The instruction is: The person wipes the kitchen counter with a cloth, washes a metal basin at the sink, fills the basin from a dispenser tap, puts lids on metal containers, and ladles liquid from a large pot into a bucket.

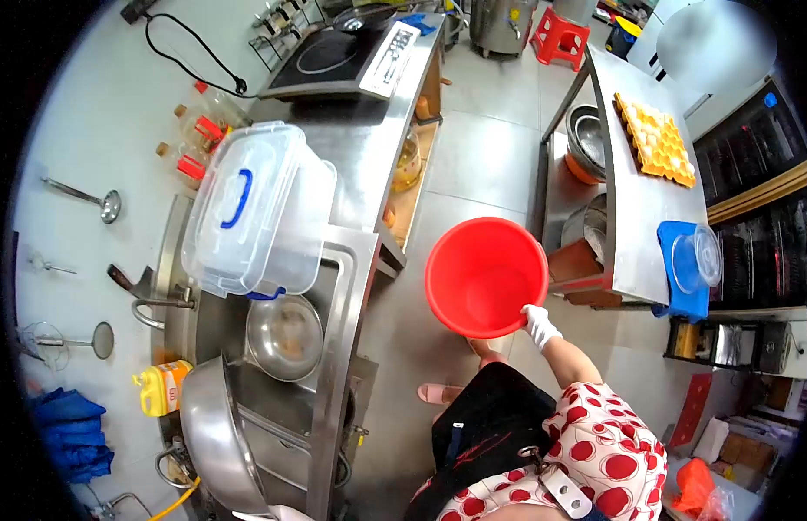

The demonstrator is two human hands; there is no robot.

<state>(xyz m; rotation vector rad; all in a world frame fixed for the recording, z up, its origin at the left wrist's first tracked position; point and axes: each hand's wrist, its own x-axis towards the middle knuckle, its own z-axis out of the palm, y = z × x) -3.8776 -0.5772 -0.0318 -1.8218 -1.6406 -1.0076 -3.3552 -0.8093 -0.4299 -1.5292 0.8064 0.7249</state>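
My right hand [540, 327], in a white glove, grips the near right rim of a red bucket [486, 276] held over the tiled floor; nothing shows inside the bucket. At the bottom left, part of my left hand [277, 513] in a white glove shows at the lower edge of a large steel basin [219, 434], which stands tilted at the sink; its fingers are mostly cut off by the frame. A steel bowl [284, 337] lies in the sink, beside a clear lidded plastic box [256, 204].
An induction cooktop [321, 61] stands on the left counter. To the right, a steel table [629, 217] holds a yellow egg tray [655, 139] and a blue item with a clear lid. A red stool [559, 39] stands at the back. A yellow jug [164, 388] is by the sink.
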